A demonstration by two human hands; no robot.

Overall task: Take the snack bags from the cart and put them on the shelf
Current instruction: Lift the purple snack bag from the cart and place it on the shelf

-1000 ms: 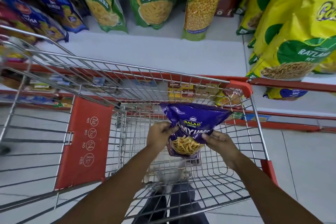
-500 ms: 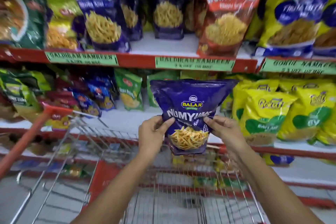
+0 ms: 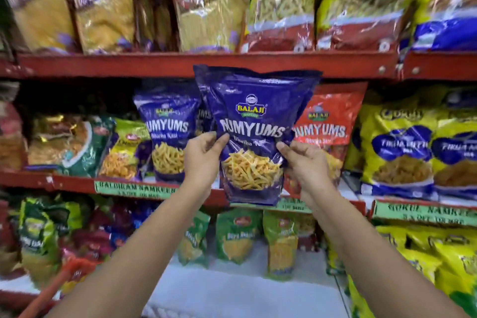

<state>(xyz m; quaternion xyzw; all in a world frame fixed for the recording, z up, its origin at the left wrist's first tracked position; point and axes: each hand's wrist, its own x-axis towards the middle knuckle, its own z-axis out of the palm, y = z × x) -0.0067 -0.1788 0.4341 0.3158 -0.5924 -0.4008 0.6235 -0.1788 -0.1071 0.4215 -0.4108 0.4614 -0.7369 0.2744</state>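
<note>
A glossy purple plastic snack bag (image 3: 254, 134) printed with yellow sticks is held upright in the air, in front of the middle red metal shelf (image 3: 72, 183). The person's left hand (image 3: 202, 160) pinches its left edge and the right hand (image 3: 303, 162) pinches its right edge. Matching purple bags (image 3: 169, 134) already stand on that shelf just behind. The bag appears lifted but not yet placed; setting it down remains. Only an orange cart handle (image 3: 55, 289) shows at lower left.

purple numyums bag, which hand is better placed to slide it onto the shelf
Left, slightly. The left hand grips the purple Numyums bag on the side nearest the matching purple bag on the shelf; the right hand faces the red bag.
</note>
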